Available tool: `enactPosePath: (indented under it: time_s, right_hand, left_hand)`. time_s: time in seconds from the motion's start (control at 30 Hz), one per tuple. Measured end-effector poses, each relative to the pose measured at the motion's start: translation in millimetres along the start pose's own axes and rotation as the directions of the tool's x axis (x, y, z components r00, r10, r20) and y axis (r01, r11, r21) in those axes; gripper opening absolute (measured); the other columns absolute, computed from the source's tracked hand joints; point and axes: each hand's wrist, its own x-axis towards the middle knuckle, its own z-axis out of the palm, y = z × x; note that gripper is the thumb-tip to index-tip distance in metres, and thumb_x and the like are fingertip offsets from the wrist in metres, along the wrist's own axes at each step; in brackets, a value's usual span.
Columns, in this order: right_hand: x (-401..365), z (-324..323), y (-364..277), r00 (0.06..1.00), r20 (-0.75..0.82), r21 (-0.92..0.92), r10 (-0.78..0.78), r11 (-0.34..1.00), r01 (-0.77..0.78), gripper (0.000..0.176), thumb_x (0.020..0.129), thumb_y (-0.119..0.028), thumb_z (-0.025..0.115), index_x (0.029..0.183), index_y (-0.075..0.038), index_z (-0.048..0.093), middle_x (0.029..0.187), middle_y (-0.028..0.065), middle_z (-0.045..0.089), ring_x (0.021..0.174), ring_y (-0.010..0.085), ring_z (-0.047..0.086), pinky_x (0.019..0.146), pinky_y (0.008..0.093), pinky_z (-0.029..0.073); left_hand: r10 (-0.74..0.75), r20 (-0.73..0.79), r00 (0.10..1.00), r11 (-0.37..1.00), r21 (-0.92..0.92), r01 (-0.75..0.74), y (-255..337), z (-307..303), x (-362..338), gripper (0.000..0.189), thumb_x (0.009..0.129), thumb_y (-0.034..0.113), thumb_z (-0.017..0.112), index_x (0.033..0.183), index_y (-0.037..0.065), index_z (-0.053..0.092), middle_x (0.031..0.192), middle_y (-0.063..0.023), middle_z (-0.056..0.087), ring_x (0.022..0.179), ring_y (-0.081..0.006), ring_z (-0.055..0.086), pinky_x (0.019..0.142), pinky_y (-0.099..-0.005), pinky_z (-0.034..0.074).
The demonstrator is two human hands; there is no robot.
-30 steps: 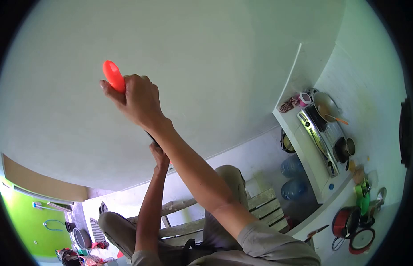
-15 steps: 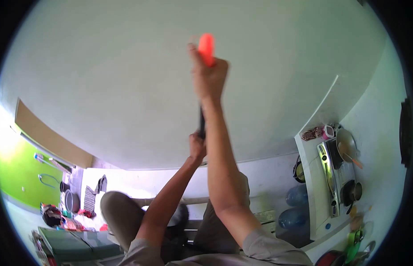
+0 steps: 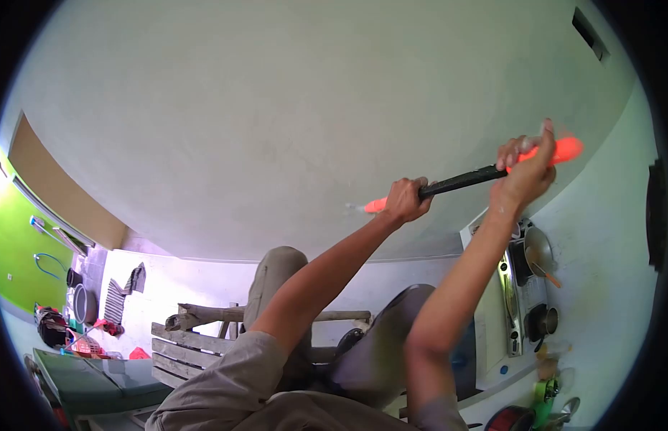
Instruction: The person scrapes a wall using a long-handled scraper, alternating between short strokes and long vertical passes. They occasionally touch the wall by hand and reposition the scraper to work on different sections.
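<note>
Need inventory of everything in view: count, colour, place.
bar: 1, black, orange ends, centre right
front wall: 1, grey, ahead
opening: 1, dark, top right
stove: 1, silver, right
wok: 1, grey, on stove
pot: 1, red, bottom right
bench: 1, grey, lower centre
basin: 1, grey, lower left
cloth: 1, striped, lower left
basket: 1, pinkish, lower left
rest: too small or unclear to count
knees: 2, khaki, lower centre
left hand: 1, bare, around bar
right hand: 1, bare, around bar

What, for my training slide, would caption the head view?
Left hand and right hand on an orange-handled black bar before a pale wall.
</note>
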Motion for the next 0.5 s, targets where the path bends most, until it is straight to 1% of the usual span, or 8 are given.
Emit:
enactPosePath:
  time_s: [0.07, 0.13, 0.23, 0.27, 0.33, 0.43, 0.47, 0.5]
  right_hand:
    - [-16.9, 20.6, -18.0, 0.997, 0.019, -0.008, -0.073, 0.997, 0.073, 0.043, 0.095, -0.034, 0.067, 0.067, -0.011, 0.044, 0.055, 0.0012, 0.04, 0.041, 0.0132, 0.036, 0.043, 0.0303, 0.031]
    - [-35.7, 49.6, -30.7, 0.991, 0.03, -0.025, -0.128, 0.991, 0.129, 0.043, 0.096, -0.034, 0.065, 0.068, -0.011, 0.041, 0.054, 0.0026, 0.037, 0.043, 0.0147, 0.034, 0.049, 0.0317, 0.033]
    - [-48.3, 93.8, -40.9, 0.973, 0.115, -0.089, -0.201, 0.973, 0.212, 0.041, 0.097, -0.031, 0.063, 0.069, -0.01, 0.042, 0.055, 0.0029, 0.037, 0.046, 0.0151, 0.034, 0.055, 0.0329, 0.037]
    - [-49.5, 109.3, -44.4, 0.962, 0.156, -0.087, -0.224, 0.967, 0.239, 0.04, 0.097, -0.03, 0.064, 0.07, -0.009, 0.043, 0.056, 0.0032, 0.038, 0.046, 0.015, 0.035, 0.052, 0.0325, 0.036]
    - [-41.7, 142.3, -54.1, 0.932, 0.235, -0.071, -0.277, 0.951, 0.3, 0.037, 0.097, -0.028, 0.065, 0.072, -0.007, 0.047, 0.058, 0.0036, 0.04, 0.046, 0.0148, 0.037, 0.046, 0.0316, 0.034]
    - [-27.9, 192.0, -79.1, 0.887, 0.308, -0.058, -0.344, 0.924, 0.378, 0.035, 0.098, -0.021, 0.062, 0.071, -0.009, 0.044, 0.059, 0.0034, 0.039, 0.051, 0.0158, 0.036, 0.059, 0.0355, 0.04]
    - [-14.9, 205.3, -89.2, 0.843, 0.376, -0.014, -0.384, 0.908, 0.42, 0.035, 0.098, -0.019, 0.062, 0.07, -0.008, 0.044, 0.059, 0.0036, 0.041, 0.052, 0.0156, 0.038, 0.06, 0.0351, 0.041]
    - [1.4, 216.9, -98.6, 0.792, 0.438, 0.039, -0.425, 0.889, 0.456, 0.034, 0.098, -0.017, 0.062, 0.07, -0.007, 0.045, 0.06, 0.0038, 0.042, 0.053, 0.0153, 0.04, 0.06, 0.0346, 0.041]
  left_hand:
    - [0.011, -0.047, 0.999, 1.0, -0.013, -0.012, 7.5, -15.8, 18.8, 0.042, 0.092, 0.024, 0.069, 0.061, 0.003, 0.05, 0.052, -0.0213, 0.046, 0.052, -0.0461, 0.046, 0.05, -0.0487, 0.041]
    - [0.018, -0.112, 0.994, 0.998, -0.058, -0.024, 11.6, -35.4, 31.3, 0.043, 0.092, 0.024, 0.069, 0.06, 0.003, 0.049, 0.051, -0.0209, 0.045, 0.051, -0.0453, 0.045, 0.049, -0.0479, 0.041]
    - [-0.01, -0.202, 0.979, 0.996, -0.09, -0.008, 21.5, -67.4, 47.1, 0.04, 0.089, 0.022, 0.07, 0.061, 0.004, 0.049, 0.05, -0.02, 0.045, 0.05, -0.0441, 0.045, 0.049, -0.0465, 0.041]
    - [-0.023, -0.224, 0.974, 0.996, -0.094, 0.002, 25.1, -78.8, 51.8, 0.039, 0.088, 0.021, 0.071, 0.061, 0.004, 0.049, 0.05, -0.0196, 0.045, 0.05, -0.0437, 0.046, 0.048, -0.046, 0.041]
    - [0.029, -0.285, 0.958, 0.986, -0.146, -0.074, 32.7, -100.1, 65.9, 0.033, 0.085, 0.02, 0.071, 0.065, 0.004, 0.05, 0.05, -0.0187, 0.046, 0.049, -0.0422, 0.048, 0.048, -0.0452, 0.041]
    - [0.124, -0.379, 0.917, 0.965, -0.168, -0.2, 50.0, -140.6, 94.7, 0.025, 0.081, 0.017, 0.071, 0.07, 0.005, 0.052, 0.051, -0.0168, 0.048, 0.047, -0.0397, 0.051, 0.048, -0.0445, 0.043]
    - [0.164, -0.413, 0.896, 0.955, -0.16, -0.249, 56.5, -154.6, 108.1, 0.022, 0.08, 0.016, 0.07, 0.072, 0.006, 0.053, 0.051, -0.0161, 0.049, 0.047, -0.0388, 0.052, 0.048, -0.0443, 0.043]
    - [0.183, -0.413, 0.892, 0.959, -0.125, -0.255, 59.6, -167.5, 119.9, 0.021, 0.079, 0.018, 0.071, 0.076, 0.006, 0.054, 0.052, -0.0157, 0.052, 0.048, -0.0387, 0.055, 0.049, -0.0461, 0.045]
